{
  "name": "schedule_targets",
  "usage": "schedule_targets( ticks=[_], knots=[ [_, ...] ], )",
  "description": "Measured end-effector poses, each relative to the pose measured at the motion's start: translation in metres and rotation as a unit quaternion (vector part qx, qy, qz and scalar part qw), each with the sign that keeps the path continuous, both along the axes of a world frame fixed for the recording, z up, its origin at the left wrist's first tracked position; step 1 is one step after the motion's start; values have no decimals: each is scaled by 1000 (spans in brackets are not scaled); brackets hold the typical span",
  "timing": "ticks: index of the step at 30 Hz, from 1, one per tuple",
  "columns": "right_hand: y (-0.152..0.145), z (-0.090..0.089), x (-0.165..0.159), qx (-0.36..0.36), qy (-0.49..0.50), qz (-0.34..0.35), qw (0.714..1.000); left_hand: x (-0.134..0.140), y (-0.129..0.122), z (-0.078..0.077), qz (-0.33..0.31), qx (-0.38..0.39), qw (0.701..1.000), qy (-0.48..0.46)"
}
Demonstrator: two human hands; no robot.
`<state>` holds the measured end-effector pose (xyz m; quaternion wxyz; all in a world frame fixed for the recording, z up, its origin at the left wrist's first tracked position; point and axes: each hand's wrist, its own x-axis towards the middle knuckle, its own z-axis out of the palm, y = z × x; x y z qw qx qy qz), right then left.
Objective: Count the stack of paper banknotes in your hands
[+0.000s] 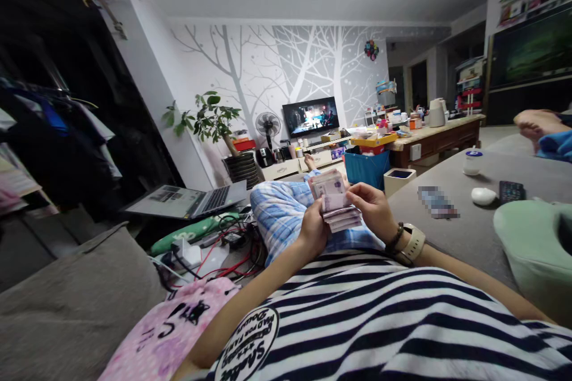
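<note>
A wad of banknotes point(342, 220) is held over my lap, its lower end fanned into layers. My left hand point(314, 227) wraps round the wad's left side, with the fingers partly hidden behind it. At the upper right, my right hand point(370, 205) pinches the edge of a banknote point(328, 183) between thumb and fingertips; more notes stand up behind it. A pale watch point(413, 243) and a dark beaded bracelet point(395, 238) circle my right wrist. Under the notes lie my legs in blue plaid trousers point(277, 208).
To the left are an open laptop point(174, 201), tangled cables point(241, 250) and a pink cloth point(174, 327). On the grey sofa point(438, 238) at right lie a blurred flat object, a white mouse point(483, 196), a dark remote point(512, 191) and a green cushion point(531, 238). Another person's foot point(536, 124) shows at far right.
</note>
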<state>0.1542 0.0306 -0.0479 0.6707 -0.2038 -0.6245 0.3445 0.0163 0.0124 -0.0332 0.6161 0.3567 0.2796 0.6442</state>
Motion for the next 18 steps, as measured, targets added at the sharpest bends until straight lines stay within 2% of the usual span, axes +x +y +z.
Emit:
schedule_targets(
  ticks=[13,18],
  knots=[
    [0,0,1,10,7,14,1000,-3,1,1,-2,-9,1000,-2],
    [-3,2,1,12,3,10,1000,-1,0,3,17,-8,1000,-11]
  ],
)
